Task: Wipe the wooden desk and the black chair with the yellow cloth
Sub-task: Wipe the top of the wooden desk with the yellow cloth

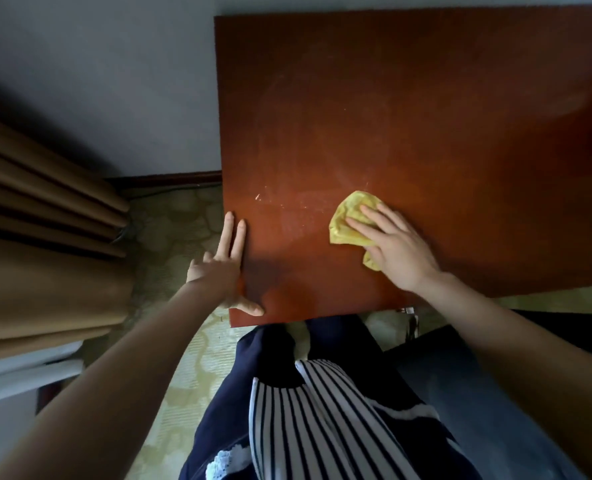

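Pressing the yellow cloth flat against the wooden desk with the right hand, fingers straight and spread over the bunched fabric, with one fold showing below the heel of the palm, bearing down on it rather than curling round it. Bracing with the left hand at the desk's left edge, fingers laid out straight along it, thumb reaching toward the near corner, holding nothing and lying well apart from the right. Working, by the look of it, on the desk half of the task, in the near part of the top, just right of a patch of pale smears and white specks. Needing next, as a judgement, a sweep leftward across those marks and then out over the far and right stretches of the top, pressing flat enough to avoid losing the cloth from under the palm. Leaving the black chair (seemingly the dark seat at the lower right, near the desk's front edge) for afterwards. Counting outward: two hands, one cloth, one desk, one chair seen only in part, one brown curtain hanging in several folds at the left, above patterned carpet.
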`<state>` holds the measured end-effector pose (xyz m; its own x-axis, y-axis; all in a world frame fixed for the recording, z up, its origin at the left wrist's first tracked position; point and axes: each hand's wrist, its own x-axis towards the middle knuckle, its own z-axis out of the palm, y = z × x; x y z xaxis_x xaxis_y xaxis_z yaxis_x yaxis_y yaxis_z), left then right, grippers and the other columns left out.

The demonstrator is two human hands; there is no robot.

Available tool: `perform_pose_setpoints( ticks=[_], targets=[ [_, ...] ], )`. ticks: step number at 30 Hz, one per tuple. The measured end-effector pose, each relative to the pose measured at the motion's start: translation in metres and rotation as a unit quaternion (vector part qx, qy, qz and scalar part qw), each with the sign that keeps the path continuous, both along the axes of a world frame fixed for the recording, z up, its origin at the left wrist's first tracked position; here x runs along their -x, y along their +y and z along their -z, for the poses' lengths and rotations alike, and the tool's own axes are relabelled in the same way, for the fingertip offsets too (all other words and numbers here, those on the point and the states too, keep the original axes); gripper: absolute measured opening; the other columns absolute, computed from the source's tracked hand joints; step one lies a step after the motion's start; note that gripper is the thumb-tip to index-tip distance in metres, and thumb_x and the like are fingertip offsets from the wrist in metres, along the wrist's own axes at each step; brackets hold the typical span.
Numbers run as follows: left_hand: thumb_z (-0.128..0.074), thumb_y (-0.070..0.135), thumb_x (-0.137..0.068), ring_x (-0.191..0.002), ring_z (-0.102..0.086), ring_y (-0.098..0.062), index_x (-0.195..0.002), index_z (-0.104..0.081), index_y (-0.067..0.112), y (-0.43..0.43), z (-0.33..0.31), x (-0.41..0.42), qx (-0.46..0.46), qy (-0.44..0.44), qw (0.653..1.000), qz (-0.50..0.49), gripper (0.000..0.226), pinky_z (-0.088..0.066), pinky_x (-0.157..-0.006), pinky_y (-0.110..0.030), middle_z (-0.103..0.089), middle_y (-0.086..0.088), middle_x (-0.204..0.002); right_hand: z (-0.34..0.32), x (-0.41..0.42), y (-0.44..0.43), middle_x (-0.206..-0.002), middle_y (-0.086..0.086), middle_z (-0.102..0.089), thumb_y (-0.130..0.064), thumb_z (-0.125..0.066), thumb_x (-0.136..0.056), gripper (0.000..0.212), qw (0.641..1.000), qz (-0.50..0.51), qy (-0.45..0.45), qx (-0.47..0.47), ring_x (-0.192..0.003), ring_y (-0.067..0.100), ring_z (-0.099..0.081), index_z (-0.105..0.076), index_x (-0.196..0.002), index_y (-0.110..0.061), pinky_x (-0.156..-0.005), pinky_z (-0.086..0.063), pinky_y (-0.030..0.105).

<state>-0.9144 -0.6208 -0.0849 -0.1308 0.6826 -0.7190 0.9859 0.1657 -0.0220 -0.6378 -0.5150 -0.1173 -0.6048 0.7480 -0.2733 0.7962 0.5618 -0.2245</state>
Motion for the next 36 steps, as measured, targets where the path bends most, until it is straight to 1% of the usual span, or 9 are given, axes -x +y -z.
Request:
perform_pose_setpoints(
  ticks=[5,8,11,15,20,25,30,33,36],
  targets=[
    [-0.075,0.076,-0.041,-0.122,-0.047,-0.028,-0.135,0.042,0.019,-0.002,-0.004,-0.006,-0.026,0.053,0.998,-0.008,0.160,-0.044,-0.096,-0.036,0.048,-0.002,-0.143,-0.004,0.012,0.062,-0.158,-0.008,-0.016,-0.022,-0.041,-0.100,0.051,0.999,-0.030,0.005,0.033,-0.146,0.018,-0.003,-0.025,-0.147,-0.037,-0.119,-0.013,0.042],
    [-0.080,0.070,-0.038,-0.128,-0.043,-0.025,-0.137,0.040,0.024,-0.002,-0.002,-0.007,-0.037,0.046,0.998,-0.037,0.162,-0.043,-0.099,-0.035,0.045,0.005,-0.146,-0.006,0.037,0.088,-0.159,-0.006,-0.014,-0.026,-0.036,-0.102,0.047,0.998,-0.047,0.013,0.044,-0.147,0.020,-0.001,-0.025,-0.147,-0.035,-0.118,-0.002,0.037],
    [-0.085,0.064,-0.036,-0.131,-0.040,-0.024,-0.139,0.038,0.031,-0.001,0.000,-0.007,-0.046,0.012,0.996,-0.079,0.164,-0.042,-0.102,-0.037,0.051,0.014,-0.139,-0.008,0.072,0.108,-0.159,-0.002,-0.010,-0.031,-0.032,-0.103,0.046,0.994,-0.092,-0.005,0.050,-0.146,0.024,0.001,-0.023,-0.148,-0.035,-0.117,0.004,0.038],
    [-0.088,0.059,-0.036,-0.134,-0.036,-0.027,-0.136,0.040,0.037,-0.002,0.007,-0.006,-0.052,-0.020,0.992,-0.110,0.164,-0.039,-0.106,-0.041,0.055,0.020,-0.131,-0.005,0.115,0.104,-0.160,-0.002,-0.006,-0.038,-0.026,-0.103,0.047,0.988,-0.142,-0.031,0.043,-0.146,0.025,0.005,-0.018,-0.149,-0.037,-0.117,0.005,0.040],
    [-0.088,0.060,-0.037,-0.133,-0.039,-0.028,-0.139,0.037,0.035,-0.002,0.008,-0.005,-0.055,-0.022,0.992,-0.114,0.163,-0.039,-0.105,-0.039,0.049,0.016,-0.140,-0.007,0.132,0.062,-0.160,-0.005,-0.005,-0.041,-0.027,-0.102,0.047,0.986,-0.159,-0.025,0.051,-0.146,0.022,0.005,-0.019,-0.148,-0.041,-0.118,0.004,0.040],
    [-0.085,0.059,-0.046,-0.132,-0.040,-0.030,-0.145,0.028,0.029,-0.011,0.007,-0.004,-0.069,-0.030,0.992,-0.097,0.154,-0.038,-0.106,-0.044,0.042,0.012,-0.147,-0.003,0.124,-0.014,-0.159,-0.007,-0.013,-0.039,-0.034,-0.101,0.046,0.992,-0.121,0.025,0.037,-0.146,0.021,-0.001,-0.027,-0.146,-0.042,-0.117,0.002,0.038],
    [-0.077,0.064,-0.060,-0.137,-0.033,-0.028,-0.150,0.018,0.024,-0.030,0.011,0.000,-0.101,-0.030,0.992,-0.063,0.136,-0.031,-0.110,-0.046,0.031,0.006,-0.154,0.008,0.103,-0.083,-0.153,-0.003,-0.032,-0.031,-0.050,-0.096,0.045,0.994,-0.050,0.097,0.019,-0.144,0.024,-0.018,-0.044,-0.140,-0.036,-0.117,-0.010,0.041],
    [-0.072,0.065,-0.066,-0.136,-0.036,-0.024,-0.152,0.011,0.020,-0.032,0.011,0.000,-0.107,-0.023,0.993,-0.036,0.127,-0.030,-0.111,-0.045,0.024,0.002,-0.157,0.011,0.084,-0.105,-0.151,-0.003,-0.035,-0.025,-0.054,-0.094,0.046,0.994,-0.004,0.109,-0.002,-0.143,0.022,-0.023,-0.045,-0.139,-0.034,-0.117,-0.014,0.040],
    [-0.072,0.062,-0.069,-0.133,-0.042,-0.021,-0.152,0.012,0.020,-0.036,0.007,-0.001,-0.080,-0.012,0.996,-0.020,0.125,-0.035,-0.106,-0.043,0.023,0.004,-0.157,0.012,0.056,-0.122,-0.150,-0.004,-0.036,-0.020,-0.055,-0.094,0.048,0.992,0.044,0.119,-0.023,-0.142,0.021,-0.025,-0.045,-0.140,-0.031,-0.117,-0.016,0.038]
  ],
)
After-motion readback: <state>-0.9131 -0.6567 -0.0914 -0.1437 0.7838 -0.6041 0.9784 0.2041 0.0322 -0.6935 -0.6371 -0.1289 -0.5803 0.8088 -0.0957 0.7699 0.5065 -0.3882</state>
